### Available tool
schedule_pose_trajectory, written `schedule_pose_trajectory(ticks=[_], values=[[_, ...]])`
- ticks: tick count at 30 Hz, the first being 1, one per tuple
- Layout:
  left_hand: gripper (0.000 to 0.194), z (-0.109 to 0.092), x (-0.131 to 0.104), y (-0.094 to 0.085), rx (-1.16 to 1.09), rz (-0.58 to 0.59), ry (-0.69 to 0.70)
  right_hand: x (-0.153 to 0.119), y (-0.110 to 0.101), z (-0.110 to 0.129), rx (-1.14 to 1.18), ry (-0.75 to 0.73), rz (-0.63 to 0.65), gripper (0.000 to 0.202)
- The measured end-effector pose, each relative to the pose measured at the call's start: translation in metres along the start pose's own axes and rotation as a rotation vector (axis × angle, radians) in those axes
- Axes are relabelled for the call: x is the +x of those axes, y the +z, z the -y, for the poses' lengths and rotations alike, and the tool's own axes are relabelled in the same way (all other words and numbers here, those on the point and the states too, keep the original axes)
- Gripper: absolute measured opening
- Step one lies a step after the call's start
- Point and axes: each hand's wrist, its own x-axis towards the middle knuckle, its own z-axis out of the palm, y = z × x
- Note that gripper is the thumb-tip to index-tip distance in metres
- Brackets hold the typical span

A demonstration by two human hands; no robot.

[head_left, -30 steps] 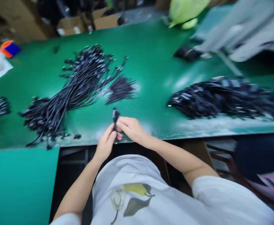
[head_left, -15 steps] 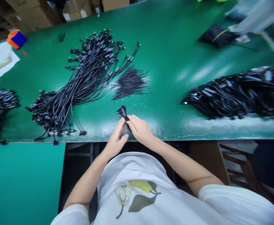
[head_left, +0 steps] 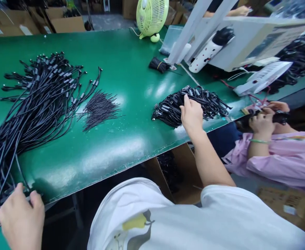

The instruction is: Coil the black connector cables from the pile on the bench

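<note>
My right hand [head_left: 192, 116] is at the pile of bundled black cables [head_left: 168, 107] on the right of the green table, its fingers bent over the bundles; whether it grips one is hidden. At the lower left, my left hand [head_left: 23, 217] touches the near end of the large heap of long black cables [head_left: 45, 93]. Its thumb and forefinger are apart, and its other fingertips are hidden. Between the two heaps lies a small pile of short thin black ties [head_left: 100, 109].
A green fan [head_left: 152, 17], a spotted white bottle [head_left: 207, 50] and a black bundle with a yellow band [head_left: 159, 65] stand or lie farther back. At the right, another person's hands [head_left: 265, 119] work near a white device [head_left: 262, 78]. An open carton [head_left: 186, 173] is below the table edge.
My hands have parted: the right moved to the bundled pile, the left to the long cables. The bundled cable they held is out of them or hidden. The view has swung right.
</note>
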Motion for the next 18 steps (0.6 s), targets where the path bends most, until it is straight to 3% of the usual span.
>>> schedule_pose_trajectory(ticks=[2, 3, 4, 5, 7, 9, 11, 13, 16, 18], values=[[0.029, 0.001, 0.006, 0.002, 0.290, -0.258, 0.077, -0.001, 0.000, 0.000, -0.012, 0.000, -0.020, 0.047], [0.030, 0.001, 0.010, 0.005, 0.400, -0.329, 0.099, -0.004, -0.002, 0.006, -0.005, 0.002, -0.051, 0.047], [0.032, 0.001, 0.015, 0.008, 0.441, -0.343, 0.091, -0.007, -0.004, 0.016, 0.014, -0.003, -0.075, 0.048], [0.036, 0.000, 0.020, 0.010, 0.450, -0.284, 0.048, -0.010, -0.007, 0.028, 0.052, -0.019, -0.102, 0.047], [0.040, -0.004, 0.025, 0.013, 0.444, -0.284, -0.089, -0.018, -0.009, 0.060, 0.175, -0.113, -0.127, 0.042], [0.037, -0.015, 0.022, 0.014, 0.236, -0.245, -0.215, -0.028, -0.006, 0.103, 0.349, -0.275, -0.092, 0.037], [0.035, -0.037, 0.010, 0.016, -0.124, -0.101, -0.231, -0.042, -0.001, 0.157, 0.540, -0.473, 0.079, 0.041], [0.036, -0.065, -0.009, 0.019, -0.405, 0.144, -0.201, -0.057, 0.002, 0.218, 0.714, -0.663, 0.331, 0.053], [0.032, -0.102, -0.046, 0.017, -0.489, 0.464, -0.047, -0.069, 0.013, 0.308, 0.871, -0.901, 0.554, 0.062], [0.029, -0.109, -0.067, 0.007, -0.536, 0.531, 0.001, -0.062, 0.029, 0.358, 0.859, -1.022, 0.601, 0.047]])
